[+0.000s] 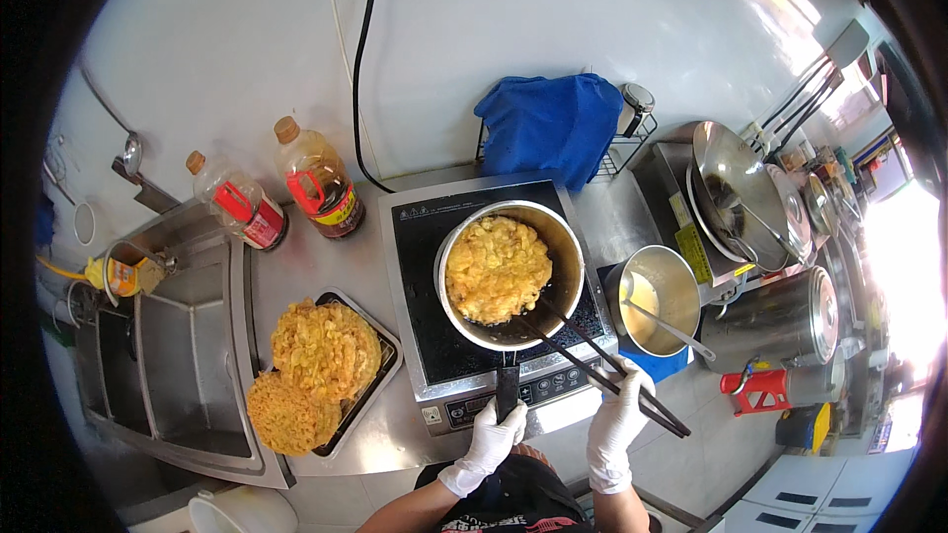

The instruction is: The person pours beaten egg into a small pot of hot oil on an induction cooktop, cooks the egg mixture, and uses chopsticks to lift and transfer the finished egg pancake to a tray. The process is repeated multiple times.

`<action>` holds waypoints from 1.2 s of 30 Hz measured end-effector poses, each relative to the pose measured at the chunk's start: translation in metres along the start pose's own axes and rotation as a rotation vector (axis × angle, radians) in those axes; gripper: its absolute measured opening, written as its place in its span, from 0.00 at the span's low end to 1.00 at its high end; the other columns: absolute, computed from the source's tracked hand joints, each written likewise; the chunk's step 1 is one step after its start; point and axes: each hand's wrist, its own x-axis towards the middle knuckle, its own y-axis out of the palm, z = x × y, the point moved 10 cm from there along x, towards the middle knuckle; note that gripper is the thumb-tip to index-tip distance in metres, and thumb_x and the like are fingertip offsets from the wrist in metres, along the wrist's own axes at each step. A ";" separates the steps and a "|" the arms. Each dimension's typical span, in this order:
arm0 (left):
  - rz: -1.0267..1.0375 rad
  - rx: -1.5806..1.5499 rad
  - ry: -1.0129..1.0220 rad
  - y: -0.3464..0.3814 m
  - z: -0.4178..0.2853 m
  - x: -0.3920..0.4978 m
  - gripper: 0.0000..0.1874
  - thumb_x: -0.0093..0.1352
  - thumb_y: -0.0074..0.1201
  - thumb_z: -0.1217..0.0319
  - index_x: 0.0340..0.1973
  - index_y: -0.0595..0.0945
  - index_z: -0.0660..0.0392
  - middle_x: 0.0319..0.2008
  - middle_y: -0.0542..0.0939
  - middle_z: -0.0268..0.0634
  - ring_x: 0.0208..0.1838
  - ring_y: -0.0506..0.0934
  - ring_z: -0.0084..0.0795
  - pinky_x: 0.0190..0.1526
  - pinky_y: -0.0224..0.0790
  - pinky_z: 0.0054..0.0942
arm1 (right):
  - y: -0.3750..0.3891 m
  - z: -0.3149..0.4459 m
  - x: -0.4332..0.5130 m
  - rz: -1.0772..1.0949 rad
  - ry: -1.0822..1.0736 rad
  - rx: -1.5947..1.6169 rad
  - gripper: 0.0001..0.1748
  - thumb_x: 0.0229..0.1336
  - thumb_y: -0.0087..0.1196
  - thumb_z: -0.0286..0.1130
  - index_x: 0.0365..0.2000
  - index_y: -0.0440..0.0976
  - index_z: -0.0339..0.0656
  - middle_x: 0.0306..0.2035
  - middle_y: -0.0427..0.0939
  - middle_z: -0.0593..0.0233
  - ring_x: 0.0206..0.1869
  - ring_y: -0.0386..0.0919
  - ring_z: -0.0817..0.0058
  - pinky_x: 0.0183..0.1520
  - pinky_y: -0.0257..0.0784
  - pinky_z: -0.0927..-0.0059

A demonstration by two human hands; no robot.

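Observation:
My left hand [495,429], in a white glove, grips the black handle [507,389] of a steel pan [570,252]. The pan stands on a black-topped induction cooker [411,237]. A golden fried batter cake [498,266] lies in the pan, over dark liquid. Gloved too, my right hand [621,414] holds a pair of long dark chopsticks [585,355]; their tips reach into the pan by the cake's lower edge. Left of the cooker, several more fried cakes [326,348] are piled on a dark tray with a metal rim [389,348].
Right of the cooker stands a pot of pale batter [643,303] with a ladle [674,329]. Two sauce bottles [322,185] stand at the back left, beside a steel sink [192,363]. A blue cloth [552,126] covers a wire rack. Farther right are a wok [740,192] and a lidded stockpot [770,318].

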 end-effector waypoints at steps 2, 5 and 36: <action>-0.005 -0.004 -0.012 0.001 -0.001 0.001 0.04 0.72 0.52 0.74 0.35 0.74 0.58 0.18 0.70 0.27 0.17 0.65 0.16 0.19 0.57 0.18 | 0.006 -0.008 0.001 0.000 -0.024 0.007 0.15 0.69 0.48 0.38 0.43 0.72 0.35 0.43 0.77 0.53 0.37 0.80 0.65 0.40 0.81 0.64; -0.006 -0.022 -0.020 0.004 -0.003 0.002 0.04 0.72 0.52 0.74 0.35 0.74 0.58 0.18 0.70 0.28 0.17 0.65 0.16 0.19 0.57 0.19 | 0.020 -0.015 0.003 0.029 -0.017 0.063 0.15 0.69 0.49 0.39 0.44 0.72 0.35 0.43 0.78 0.52 0.36 0.81 0.65 0.39 0.82 0.63; -0.068 0.090 -0.101 0.004 -0.037 -0.003 0.06 0.72 0.53 0.70 0.36 0.76 0.59 0.17 0.72 0.32 0.14 0.68 0.22 0.15 0.57 0.21 | 0.039 0.025 0.014 0.085 -0.011 0.285 0.13 0.67 0.51 0.37 0.43 0.73 0.38 0.47 0.78 0.51 0.40 0.81 0.65 0.41 0.81 0.62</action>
